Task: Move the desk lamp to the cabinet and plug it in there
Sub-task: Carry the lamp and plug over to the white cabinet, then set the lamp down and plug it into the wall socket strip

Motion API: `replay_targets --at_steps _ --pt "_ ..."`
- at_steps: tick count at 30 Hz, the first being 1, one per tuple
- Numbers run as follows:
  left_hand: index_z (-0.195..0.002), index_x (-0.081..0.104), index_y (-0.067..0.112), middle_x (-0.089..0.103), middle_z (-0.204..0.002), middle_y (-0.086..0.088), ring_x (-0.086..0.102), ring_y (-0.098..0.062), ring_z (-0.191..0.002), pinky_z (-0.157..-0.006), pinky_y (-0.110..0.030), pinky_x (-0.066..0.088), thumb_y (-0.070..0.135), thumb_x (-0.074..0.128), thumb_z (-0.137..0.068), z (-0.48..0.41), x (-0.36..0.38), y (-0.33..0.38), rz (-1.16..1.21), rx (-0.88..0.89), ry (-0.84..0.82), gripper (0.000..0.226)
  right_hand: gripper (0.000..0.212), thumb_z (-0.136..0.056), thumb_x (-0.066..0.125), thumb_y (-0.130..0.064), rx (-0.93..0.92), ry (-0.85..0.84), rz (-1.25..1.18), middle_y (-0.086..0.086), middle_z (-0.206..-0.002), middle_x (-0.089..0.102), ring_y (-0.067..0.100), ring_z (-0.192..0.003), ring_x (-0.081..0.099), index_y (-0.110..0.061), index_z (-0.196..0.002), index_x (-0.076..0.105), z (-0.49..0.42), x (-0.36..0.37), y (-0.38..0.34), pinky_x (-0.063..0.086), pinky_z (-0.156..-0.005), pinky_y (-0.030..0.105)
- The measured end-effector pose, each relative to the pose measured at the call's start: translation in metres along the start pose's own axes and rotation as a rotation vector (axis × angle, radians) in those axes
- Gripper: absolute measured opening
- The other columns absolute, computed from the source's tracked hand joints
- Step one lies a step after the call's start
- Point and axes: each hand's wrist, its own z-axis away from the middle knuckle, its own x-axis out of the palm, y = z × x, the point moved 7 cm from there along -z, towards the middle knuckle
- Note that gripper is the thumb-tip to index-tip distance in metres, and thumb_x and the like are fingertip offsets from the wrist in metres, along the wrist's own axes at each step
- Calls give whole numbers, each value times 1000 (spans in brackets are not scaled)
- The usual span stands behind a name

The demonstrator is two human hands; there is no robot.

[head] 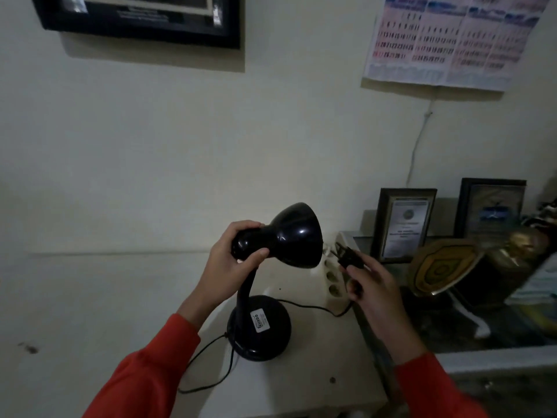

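Note:
A black desk lamp (pixel 297 236) stands on a pale cabinet top (pixel 301 384), its round base (pixel 262 330) carrying a white label. My left hand (pixel 232 263) is closed around the narrow rear end of the lamp's shade. My right hand (pixel 373 288) holds the lamp's black plug (pixel 348 256), prongs pointing up-left, just above a white power strip (pixel 333 276) that lies along the cabinet's right edge. The black cord (pixel 211 384) runs from the base, loops over the cabinet's front-left edge, and another stretch leads toward my right hand.
A glass-topped surface (pixel 482 333) to the right carries two framed certificates (pixel 404 224), a gold shield plaque (pixel 443 267) and stacked items. A calendar (pixel 452 40) and a dark frame (pixel 141 16) hang on the wall. A thin wire (pixel 417 146) runs down the wall.

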Motion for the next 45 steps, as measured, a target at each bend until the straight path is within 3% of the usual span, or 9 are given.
replay_targets --at_steps 6,13,19,25,30,36,39,42,45 --pt "-104 54 45 64 -110 8 63 -4 -98 -80 -12 50 17 69 -75 -8 2 -23 39 17 -57 43 30 -88 57 -2 5 78 -2 2 -74 74 9 -52 51 -24 -105 68 -13 1 14 35 -52 28" --pt "-111 56 32 67 -111 8 65 -10 -99 -80 -15 52 28 70 -74 -8 -5 -30 128 33 -132 40 33 -88 58 -4 -4 155 19 2 -76 73 8 -51 52 -23 -114 65 -17 2 27 36 -49 26" --pt "-122 48 30 61 -122 15 61 -10 -111 -85 -19 52 34 73 -69 -12 -4 -39 135 -3 -215 59 32 -89 55 -1 6 198 17 11 -87 70 7 -51 52 -22 -111 63 -15 6 31 39 -51 25" --pt "-126 44 30 61 -122 15 58 -10 -113 -92 -30 49 47 53 -81 -2 -10 -48 192 -41 -214 48 35 -88 56 1 17 246 36 20 -90 61 11 -53 50 -17 -118 60 -8 3 36 38 -54 28" --pt "-123 44 39 55 -124 22 55 -9 -115 -94 -28 47 39 45 -83 39 -17 -65 83 -31 -5 40 33 -88 56 2 -3 262 126 -9 -67 73 0 -54 61 -25 -106 63 2 -2 49 47 -49 18" --pt "-123 42 33 52 -124 3 49 -2 -115 -95 -16 41 40 50 -81 99 -4 -103 -124 -159 14 44 37 -87 59 1 -13 243 262 -1 -91 70 -1 -58 62 -32 -100 64 5 -12 62 51 -52 15" --pt "-123 44 25 45 -122 4 45 -6 -109 -93 -16 36 34 53 -78 123 -2 -116 -286 -226 40 46 36 -87 60 0 5 230 303 2 -90 69 1 -55 60 -31 -105 65 7 -20 70 51 -51 15" --pt "-118 49 20 45 -118 3 40 -2 -106 -90 -1 31 22 58 -75 138 5 -118 -390 -236 54 44 34 -87 59 0 21 213 308 5 -84 67 2 -50 57 -28 -106 64 10 -28 74 50 -49 16" --pt "-112 54 20 49 -115 3 49 -9 -101 -83 -13 44 14 63 -78 142 27 -115 -417 -207 -33 35 35 -88 57 2 16 186 305 7 -82 66 2 -47 55 -29 -101 61 9 -33 73 48 -46 16"
